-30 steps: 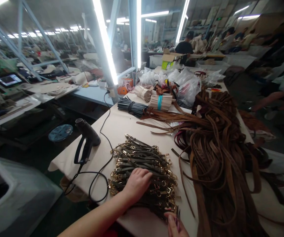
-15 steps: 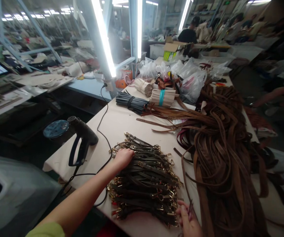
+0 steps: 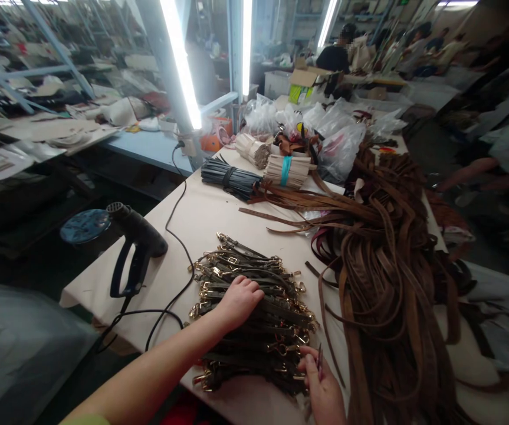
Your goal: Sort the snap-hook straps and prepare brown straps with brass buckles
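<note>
In the head view, your left hand (image 3: 242,300) lay loosely curled on the dark straps (image 3: 258,342) piled on the table (image 3: 219,212); whether it gripped any, I couldn't tell. Your right hand (image 3: 324,381) pinched a pointed tool (image 3: 319,356) beside them.

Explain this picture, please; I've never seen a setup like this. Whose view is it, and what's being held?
There is no machine: a person works with two bare hands, seen from a camera on their head looking forward and down. The left hand lies over dark straps with gold-coloured fittings; whether it grips one is unclear. The right hand, beside the straps' right edge, holds a small pointed tool. Also on the table are a black heat-gun-like tool at left, a tied dark bundle farther back, and long brown strips at right.
</note>
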